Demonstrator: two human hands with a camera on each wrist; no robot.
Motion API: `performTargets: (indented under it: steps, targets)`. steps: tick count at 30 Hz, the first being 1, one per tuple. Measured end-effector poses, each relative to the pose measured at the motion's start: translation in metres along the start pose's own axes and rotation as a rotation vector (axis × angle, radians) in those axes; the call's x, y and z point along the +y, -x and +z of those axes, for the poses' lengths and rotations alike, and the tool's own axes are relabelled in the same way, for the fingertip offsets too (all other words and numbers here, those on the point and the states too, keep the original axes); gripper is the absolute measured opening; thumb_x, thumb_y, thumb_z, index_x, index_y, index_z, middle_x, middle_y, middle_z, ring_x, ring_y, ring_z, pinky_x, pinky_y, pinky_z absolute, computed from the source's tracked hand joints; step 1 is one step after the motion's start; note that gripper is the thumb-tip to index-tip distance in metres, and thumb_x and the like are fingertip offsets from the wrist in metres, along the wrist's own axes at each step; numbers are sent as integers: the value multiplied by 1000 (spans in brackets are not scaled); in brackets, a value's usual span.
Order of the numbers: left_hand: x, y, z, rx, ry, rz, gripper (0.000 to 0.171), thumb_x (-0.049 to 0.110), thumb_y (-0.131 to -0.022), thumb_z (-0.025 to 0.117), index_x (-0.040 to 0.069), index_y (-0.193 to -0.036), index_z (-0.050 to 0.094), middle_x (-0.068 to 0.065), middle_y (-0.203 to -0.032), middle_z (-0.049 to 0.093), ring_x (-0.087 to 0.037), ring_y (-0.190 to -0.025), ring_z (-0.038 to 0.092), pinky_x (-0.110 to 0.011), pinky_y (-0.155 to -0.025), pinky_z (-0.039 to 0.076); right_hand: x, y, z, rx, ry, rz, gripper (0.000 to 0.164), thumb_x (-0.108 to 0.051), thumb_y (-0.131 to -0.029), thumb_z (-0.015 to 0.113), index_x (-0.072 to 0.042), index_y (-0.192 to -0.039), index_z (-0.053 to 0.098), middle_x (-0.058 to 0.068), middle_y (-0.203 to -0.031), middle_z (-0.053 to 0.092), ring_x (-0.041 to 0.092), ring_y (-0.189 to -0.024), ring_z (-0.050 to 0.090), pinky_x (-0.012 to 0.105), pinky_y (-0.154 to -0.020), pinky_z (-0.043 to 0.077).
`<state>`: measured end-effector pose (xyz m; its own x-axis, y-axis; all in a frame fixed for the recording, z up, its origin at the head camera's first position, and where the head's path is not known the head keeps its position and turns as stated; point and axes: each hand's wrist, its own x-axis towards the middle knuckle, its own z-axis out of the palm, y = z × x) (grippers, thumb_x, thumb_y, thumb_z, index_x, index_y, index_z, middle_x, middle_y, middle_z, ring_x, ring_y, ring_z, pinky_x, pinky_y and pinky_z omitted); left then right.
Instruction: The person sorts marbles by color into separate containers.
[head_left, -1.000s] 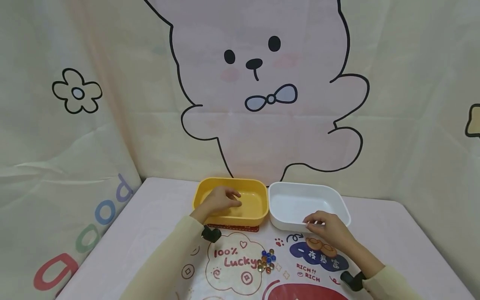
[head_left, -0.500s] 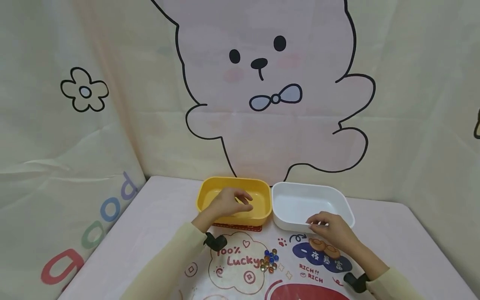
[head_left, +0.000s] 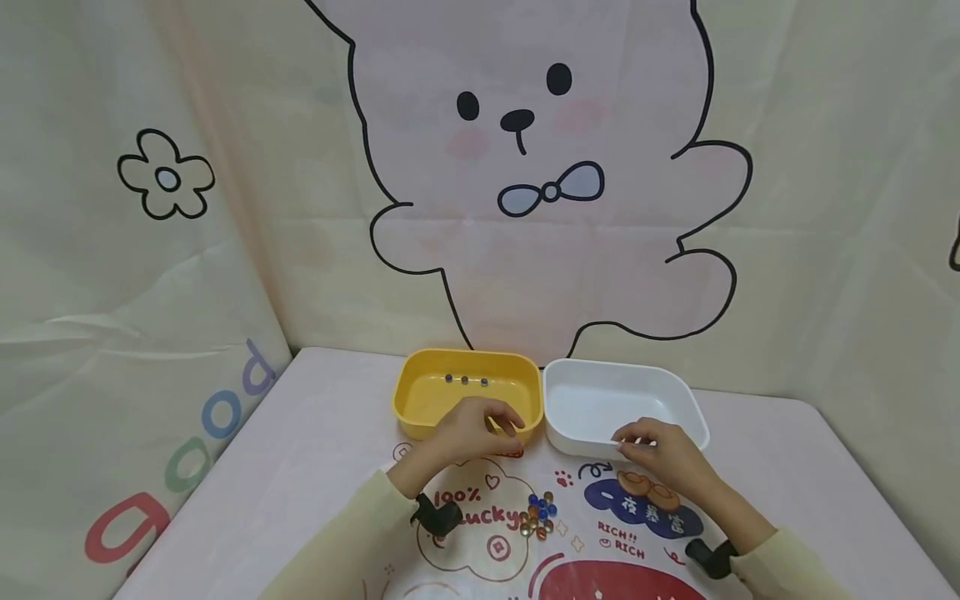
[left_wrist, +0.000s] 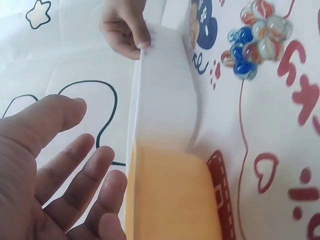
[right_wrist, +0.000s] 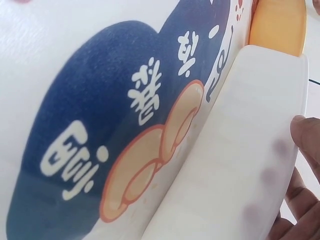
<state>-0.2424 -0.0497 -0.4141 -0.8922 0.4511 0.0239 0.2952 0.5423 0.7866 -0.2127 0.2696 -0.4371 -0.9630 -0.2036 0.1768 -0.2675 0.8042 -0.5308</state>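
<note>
My left hand (head_left: 480, 429) is over the front right rim of the yellow plastic tray (head_left: 420, 408), fingers loosely bent with nothing between them. Three small dark marbles (head_left: 465, 380) lie in a row towards the back of that tray. With thumb and fingers, my right hand (head_left: 660, 446) pinches the front rim of the white plastic tray (head_left: 566, 437). In the right wrist view the thumb (right_wrist: 304, 131) is at the rim, and faint finger shapes show through the white wall. A cluster of blue, amber and clear glass marbles (left_wrist: 257, 37) lies on the printed tablecloth.
The two trays stand side by side at the back of the table, before a curtain (head_left: 600, 275) printed with a bear. The marble cluster sits in front of them, between my forearms. A dark band (head_left: 437, 515) is on my left wrist, another band (head_left: 711, 557) on my right.
My left hand has drawn out from over the yellow tray, forwards and to the right. Three marbles now show where it was. My right hand keeps its place on the white rim.
</note>
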Motion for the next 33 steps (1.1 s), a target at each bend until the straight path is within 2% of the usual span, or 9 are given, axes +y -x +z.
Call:
performTargets:
  steps: [5,10,21,33]
  targets:
    - [-1,8,14,-11,46,41,21,32,-80,78,23,-98,73,13,-84,66,-8,-75,57,-19,-68,50,0,1,-1,-3,0,-1,12,-11,-86,70,-17,-95,73,0,-96,70,12,-80,58,18,-65,52]
    - [-4,13,28,-62,116,51,23,30,-81,77,19,-101,73,14,-83,67,-7,-73,57,-20,-64,51,1,0,-2,-5,8,8,12,-12,-86,71,-18,-95,73,0,-97,70,12,-80,58,17,-64,51]
    - [-18,17,46,-127,116,-31,15,26,-81,77,20,-94,75,14,-79,66,-11,-73,56,-22,-64,46,2,-2,1,-7,0,-10,12,-12,-86,71,-19,-95,73,-2,-95,70,11,-80,58,16,-65,51]
    - [-28,14,54,-175,131,-93,8,25,-83,75,25,-91,75,11,-79,67,-10,-76,57,-24,-71,46,2,-1,0,-10,3,-8,11,-13,-86,70,-19,-95,73,-2,-95,70,12,-80,59,17,-65,51]
